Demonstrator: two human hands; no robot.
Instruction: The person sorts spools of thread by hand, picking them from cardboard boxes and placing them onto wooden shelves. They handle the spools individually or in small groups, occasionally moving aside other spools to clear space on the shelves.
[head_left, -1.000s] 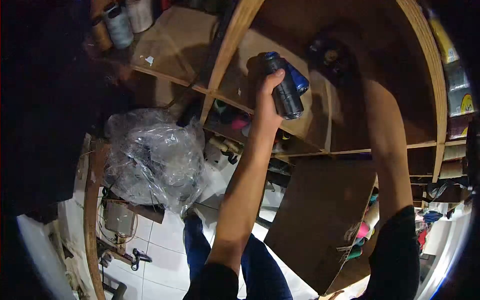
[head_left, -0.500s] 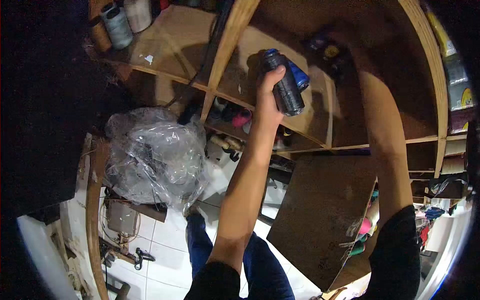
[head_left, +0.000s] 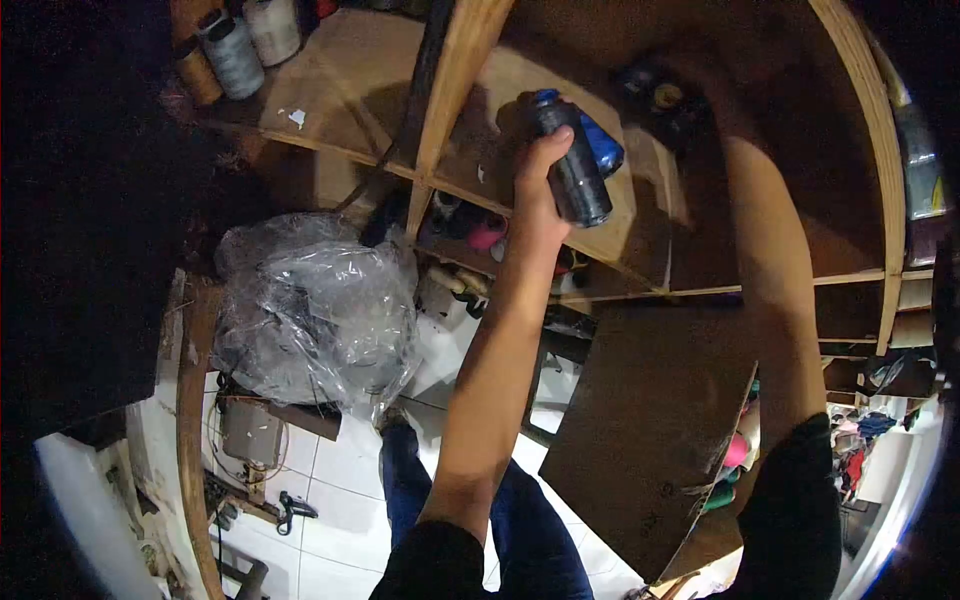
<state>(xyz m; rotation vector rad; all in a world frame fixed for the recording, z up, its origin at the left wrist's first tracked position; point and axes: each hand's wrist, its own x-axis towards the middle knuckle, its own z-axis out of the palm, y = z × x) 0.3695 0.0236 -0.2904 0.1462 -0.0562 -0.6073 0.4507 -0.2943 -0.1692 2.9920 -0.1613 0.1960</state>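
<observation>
My left hand (head_left: 545, 185) is closed around a dark, plastic-wrapped thread cone (head_left: 578, 180), tilted in front of the wooden shelf. Just behind it is a blue wrapped spool (head_left: 602, 146), partly hidden by the dark one. My right hand (head_left: 695, 72) reaches deep into the shadowed shelf compartment, beside a dark spool with a pale round end (head_left: 667, 96). Its fingers are too dark to make out, so whether it grips that spool is unclear.
Thread cones (head_left: 234, 58) stand on the upper left shelf. A clear plastic bag (head_left: 320, 310) bulges below it. An open cardboard box (head_left: 640, 430) with colored spools sits under the shelf. A wooden divider (head_left: 455, 100) separates the compartments.
The view has shifted slightly. Both arms keep nearly the same pose, and the dark cone stays in my left hand.
</observation>
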